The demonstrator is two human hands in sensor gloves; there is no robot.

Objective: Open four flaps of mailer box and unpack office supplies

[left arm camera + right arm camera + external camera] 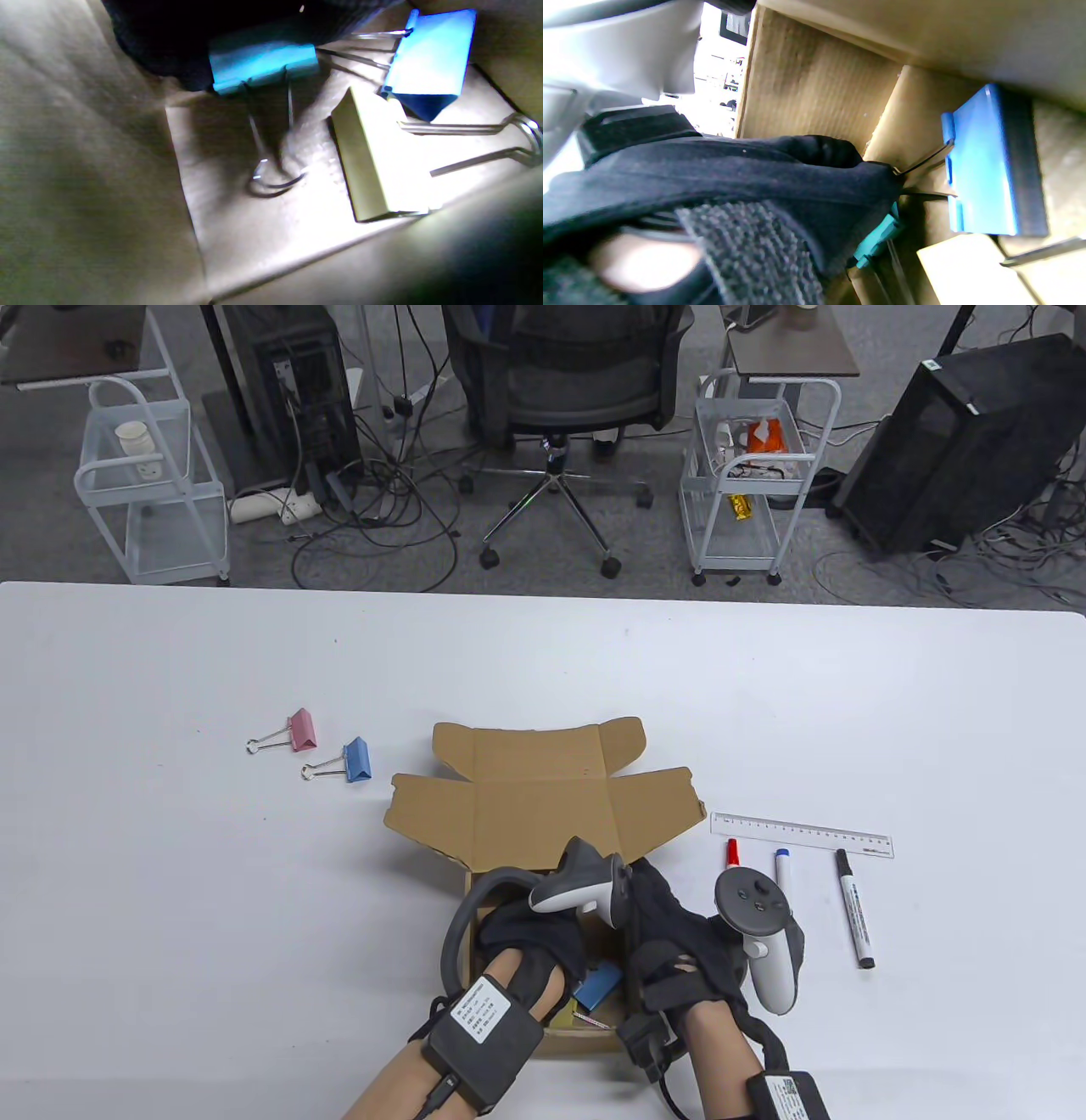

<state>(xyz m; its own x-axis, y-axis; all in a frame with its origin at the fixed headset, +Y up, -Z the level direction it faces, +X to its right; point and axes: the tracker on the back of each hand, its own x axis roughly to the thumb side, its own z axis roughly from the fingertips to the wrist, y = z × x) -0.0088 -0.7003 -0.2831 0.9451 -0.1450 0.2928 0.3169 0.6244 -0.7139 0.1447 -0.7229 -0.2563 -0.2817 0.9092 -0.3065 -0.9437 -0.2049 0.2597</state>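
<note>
The left hand [530,937] in its black sensor glove reaches forward and down, forearm bare, wrist bent, its fingers [203,46] pinching a teal metal binder clip [263,65]. The right hand [679,950], also gloved in black, lies just beside it, knuckles up, fingers curled downward and hidden from above.

Both hands: black fabric gloves, bare forearms. Left hand [528,937] has grey/white tracker, grey loop strap, black labelled wrist box with cable. Right hand [679,950] has grey/white tracker at 3 o'clock, velcro strap, labelled wrist box.
</note>
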